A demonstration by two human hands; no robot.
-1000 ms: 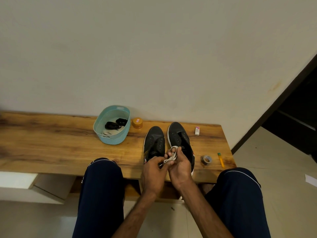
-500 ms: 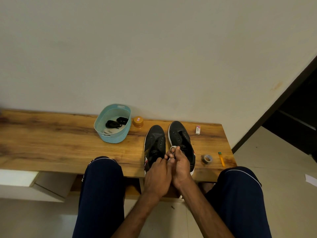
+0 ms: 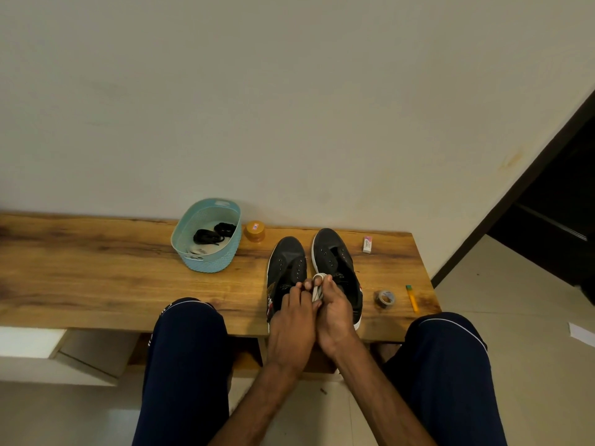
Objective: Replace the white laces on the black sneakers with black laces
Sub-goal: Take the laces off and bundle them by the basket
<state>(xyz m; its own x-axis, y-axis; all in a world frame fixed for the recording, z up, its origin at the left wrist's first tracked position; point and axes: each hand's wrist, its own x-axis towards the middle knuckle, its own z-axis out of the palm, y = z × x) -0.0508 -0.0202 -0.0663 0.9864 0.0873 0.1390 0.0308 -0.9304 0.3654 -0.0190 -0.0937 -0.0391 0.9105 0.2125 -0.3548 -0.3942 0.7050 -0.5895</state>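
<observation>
Two black sneakers stand side by side on the wooden bench, toes toward the wall: the left sneaker [image 3: 287, 262] and the right sneaker [image 3: 333, 254]. Both show bare eyelets with no lace through them. My left hand [image 3: 291, 323] and my right hand [image 3: 336, 313] meet over the sneakers' heels and together hold a bundled white lace [image 3: 317, 288], looped between the fingers. Black laces [image 3: 212, 235] lie coiled inside a light blue basket [image 3: 209, 265] to the left of the sneakers, with something white beside them.
An orange-lidded jar [image 3: 255, 231] stands between basket and sneakers. An eraser [image 3: 367, 244], a tape roll [image 3: 385, 298] and a yellow marker [image 3: 411, 297] lie at the bench's right end. My knees flank the front edge. A dark door frame stands right.
The hands have drawn closer together and worked the white lace into a tighter bundle. Sneakers and basket have not moved.
</observation>
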